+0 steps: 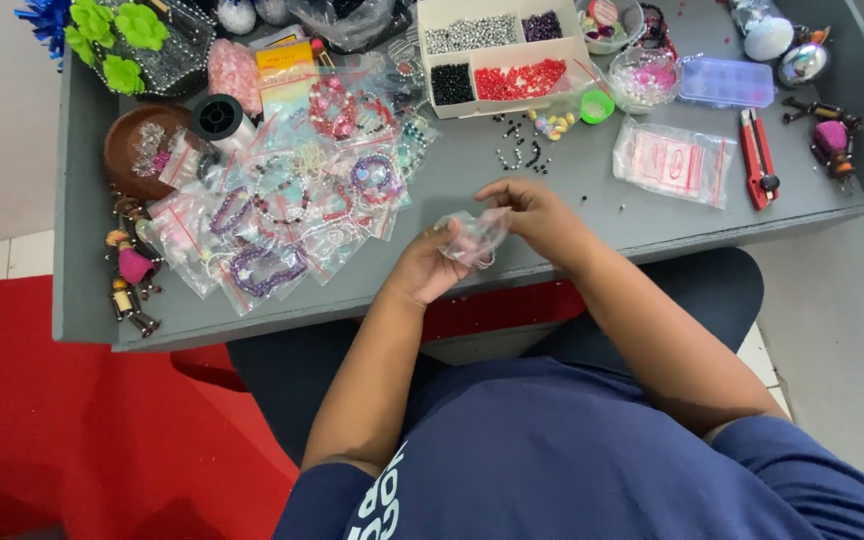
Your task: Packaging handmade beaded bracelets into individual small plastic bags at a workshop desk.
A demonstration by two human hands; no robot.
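Clear bracelet bags (282,205) heap at the desk's left; a red-printed clear packet (674,163) lies right.

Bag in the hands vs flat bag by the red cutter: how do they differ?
The clear bag in the hands is crumpled and lifted off the table; the flat bag lies spread out, untouched. The flat one shows red and pink markings; the held one looks plain. Both are small clear plastic.
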